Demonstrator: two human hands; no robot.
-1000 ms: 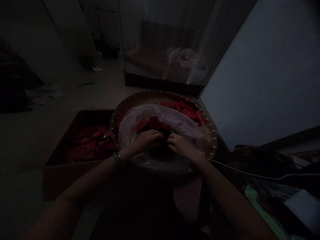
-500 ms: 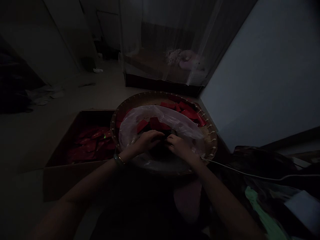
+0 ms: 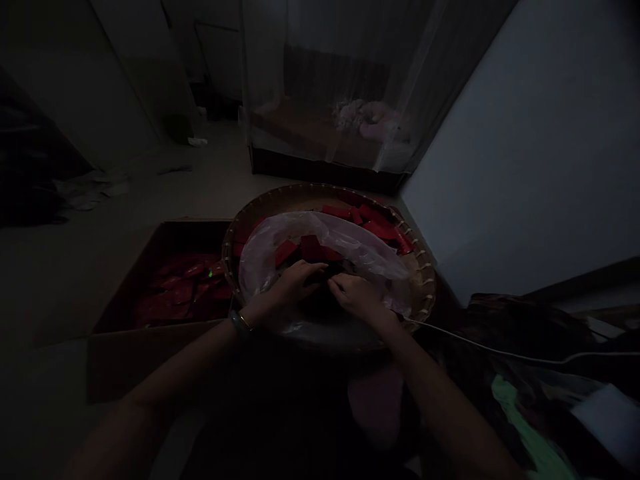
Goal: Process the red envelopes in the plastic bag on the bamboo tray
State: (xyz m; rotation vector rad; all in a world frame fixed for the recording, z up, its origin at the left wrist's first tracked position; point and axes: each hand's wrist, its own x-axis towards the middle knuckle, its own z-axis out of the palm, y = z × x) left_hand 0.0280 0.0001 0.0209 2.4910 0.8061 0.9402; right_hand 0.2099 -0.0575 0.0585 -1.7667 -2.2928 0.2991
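Over a wide round woven bamboo tray (image 3: 425, 277), my left hand (image 3: 300, 280) and my right hand (image 3: 354, 293) nearly meet. The left fingers bend forward with the thumb below them, and the right fingers are curled in tight. Both seem to pinch something between them, but it is too dark to make out. Around the hands lies a crumpled clear plastic bag (image 3: 270, 233) with its mouth spread. Inside it, just beyond my fingertips, are red packets (image 3: 311, 248). Other red packets (image 3: 380, 229) rest on the tray's far right, outside the plastic.
Left of the tray stands an open cardboard box (image 3: 125, 340) holding many red packets (image 3: 183, 287). A white cord (image 3: 480, 343) runs from the tray to the right. A pale wall (image 3: 540, 153) rises at the right, and a netted bed (image 3: 300, 127) stands behind.
My right hand has curled its fingers in more, where they were straighter and more spread before. The left hand has hardly moved. The packets and plastic look the same.
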